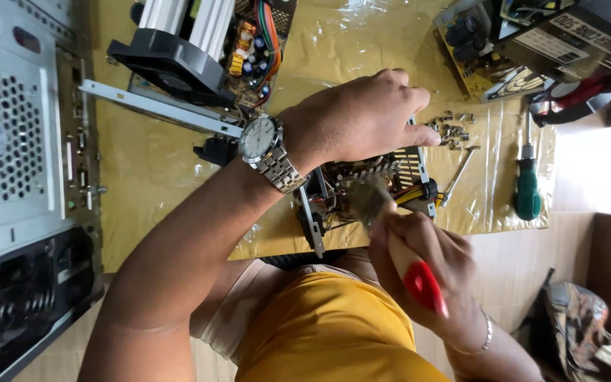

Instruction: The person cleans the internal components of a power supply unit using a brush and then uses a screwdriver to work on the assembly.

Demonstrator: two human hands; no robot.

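My left hand [362,117], with a silver wristwatch [263,141] on the wrist, lies curled over an opened metal power supply unit [408,166] at the table's near edge and steadies it. Circuit parts and yellow and red wires show under the hand. My right hand [429,258] grips a small brush [419,279] with a wooden handle and a red end. Its blurred bristles [365,198] are at the unit's near side, just below my left wrist.
A grey computer case [15,141] lies at the left. A second power supply with a black fan [178,49] sits at the top. Loose screws [450,131], a green-handled screwdriver [528,187], a circuit board [475,56] and red-handled pliers [574,95] lie at the right.
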